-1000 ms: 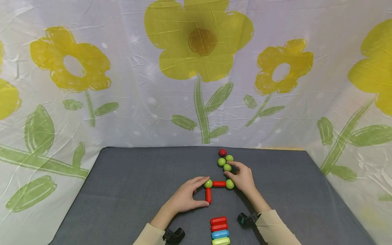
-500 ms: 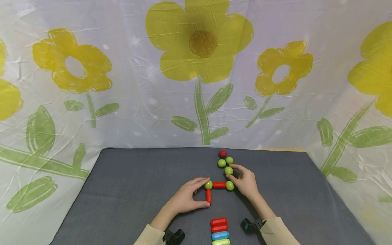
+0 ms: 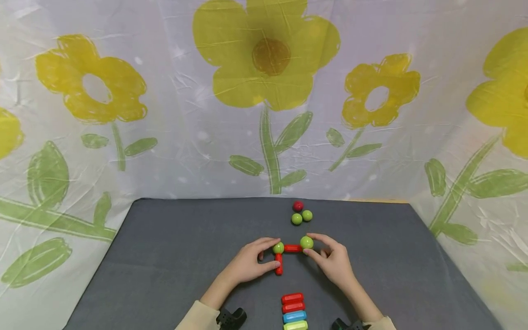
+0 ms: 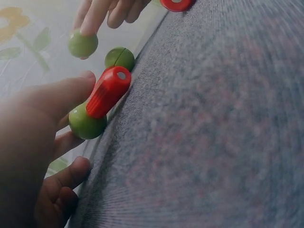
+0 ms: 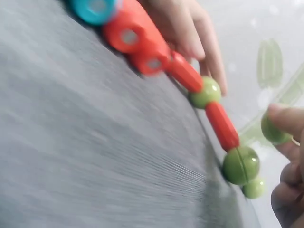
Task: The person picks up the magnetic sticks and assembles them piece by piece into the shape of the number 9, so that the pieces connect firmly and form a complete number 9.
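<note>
Two red rods (image 3: 293, 248) (image 3: 279, 264) and green balls form an L-shaped piece on the dark cloth. My left hand (image 3: 249, 262) grips its left corner, fingers at the green corner ball (image 3: 278, 248) and thumb against the lower rod. Between thumb and fingertips, my right hand (image 3: 336, 261) pinches a loose green ball (image 3: 306, 242). This ball is raised above the right end of the piece. It covers the end ball in the head view, but the left wrist view shows the held ball (image 4: 83, 43) apart from that end ball (image 4: 119, 58).
Beyond the hands, a red ball (image 3: 298, 206) and two green balls (image 3: 296, 219) (image 3: 307, 215) sit close together. Nearer me lies a row of rods: two red (image 3: 292, 298), one blue (image 3: 294, 316), one yellow-green (image 3: 295, 325). A flower-printed sheet (image 3: 185, 137) hangs behind the table.
My right hand has drawn a green ball away from the far cluster, toward me, to above the piece's right end. My left thumb has shifted up slightly along the lower rod.
</note>
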Action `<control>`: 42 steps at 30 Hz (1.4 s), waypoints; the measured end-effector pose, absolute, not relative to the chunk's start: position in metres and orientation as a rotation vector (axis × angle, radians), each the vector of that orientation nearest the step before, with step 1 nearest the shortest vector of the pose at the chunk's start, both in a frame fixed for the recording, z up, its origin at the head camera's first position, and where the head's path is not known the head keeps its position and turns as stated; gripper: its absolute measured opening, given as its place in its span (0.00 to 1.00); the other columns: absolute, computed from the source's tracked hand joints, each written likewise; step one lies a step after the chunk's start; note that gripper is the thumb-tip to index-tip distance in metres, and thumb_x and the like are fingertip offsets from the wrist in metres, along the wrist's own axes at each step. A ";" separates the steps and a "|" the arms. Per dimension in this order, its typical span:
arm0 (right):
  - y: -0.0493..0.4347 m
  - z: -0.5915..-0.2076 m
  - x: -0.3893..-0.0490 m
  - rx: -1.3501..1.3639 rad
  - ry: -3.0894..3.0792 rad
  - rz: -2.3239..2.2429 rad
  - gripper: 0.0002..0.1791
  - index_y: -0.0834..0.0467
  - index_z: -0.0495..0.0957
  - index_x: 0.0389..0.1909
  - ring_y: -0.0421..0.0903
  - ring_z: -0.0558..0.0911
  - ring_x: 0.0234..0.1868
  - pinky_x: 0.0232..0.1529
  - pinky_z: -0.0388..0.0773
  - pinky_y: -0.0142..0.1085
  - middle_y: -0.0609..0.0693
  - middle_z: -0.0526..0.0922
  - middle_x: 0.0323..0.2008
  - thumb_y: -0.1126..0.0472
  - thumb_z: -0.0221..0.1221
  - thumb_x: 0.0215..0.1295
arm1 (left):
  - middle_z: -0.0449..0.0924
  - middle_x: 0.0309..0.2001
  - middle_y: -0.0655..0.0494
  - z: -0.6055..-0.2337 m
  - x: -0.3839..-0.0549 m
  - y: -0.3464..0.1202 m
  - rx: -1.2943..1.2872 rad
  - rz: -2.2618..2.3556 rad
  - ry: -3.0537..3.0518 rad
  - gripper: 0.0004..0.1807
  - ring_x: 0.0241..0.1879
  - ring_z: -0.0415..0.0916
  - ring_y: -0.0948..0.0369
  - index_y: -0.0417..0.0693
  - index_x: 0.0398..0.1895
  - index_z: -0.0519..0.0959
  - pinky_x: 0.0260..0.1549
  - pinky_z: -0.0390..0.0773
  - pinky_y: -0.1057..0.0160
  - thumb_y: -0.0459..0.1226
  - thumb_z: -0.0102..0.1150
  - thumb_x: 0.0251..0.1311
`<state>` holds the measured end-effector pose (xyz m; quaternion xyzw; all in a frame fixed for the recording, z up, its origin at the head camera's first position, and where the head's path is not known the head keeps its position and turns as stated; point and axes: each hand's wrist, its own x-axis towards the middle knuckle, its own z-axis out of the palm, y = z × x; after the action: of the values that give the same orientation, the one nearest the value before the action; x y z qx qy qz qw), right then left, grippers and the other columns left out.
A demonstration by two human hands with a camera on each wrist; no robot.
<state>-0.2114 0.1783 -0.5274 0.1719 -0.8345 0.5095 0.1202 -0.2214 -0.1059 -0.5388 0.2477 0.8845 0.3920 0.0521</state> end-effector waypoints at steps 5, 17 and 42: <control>0.173 -0.530 -0.201 0.681 -2.440 1.633 0.21 0.56 0.87 0.57 0.28 0.58 0.13 0.13 0.60 0.28 0.44 0.64 0.12 0.61 0.76 0.63 | 0.78 0.67 0.59 -0.538 -0.224 -0.106 0.769 1.196 2.693 0.35 0.31 0.67 0.67 0.58 0.77 0.74 0.33 0.71 0.66 0.55 0.68 0.70; 0.166 -0.538 -0.185 1.028 -2.391 1.871 0.19 0.62 0.85 0.58 0.36 0.60 0.13 0.13 0.64 0.29 0.60 0.86 0.51 0.67 0.72 0.66 | 0.80 0.64 0.60 -0.539 -0.226 -0.105 0.779 1.221 2.685 0.34 0.29 0.66 0.68 0.56 0.77 0.75 0.30 0.70 0.66 0.55 0.67 0.71; 0.149 -0.544 -0.176 0.919 -2.582 1.831 0.18 0.54 0.86 0.55 0.25 0.57 0.11 0.13 0.58 0.26 0.53 0.66 0.11 0.57 0.75 0.66 | 0.80 0.65 0.59 -0.540 -0.225 -0.105 0.753 1.241 2.682 0.34 0.29 0.66 0.67 0.55 0.76 0.75 0.31 0.71 0.66 0.55 0.67 0.71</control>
<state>-0.1757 0.1492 -0.5437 0.2780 -0.7811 0.5538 -0.0771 -0.2254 -0.1054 -0.5399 0.2467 0.8786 0.4064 0.0461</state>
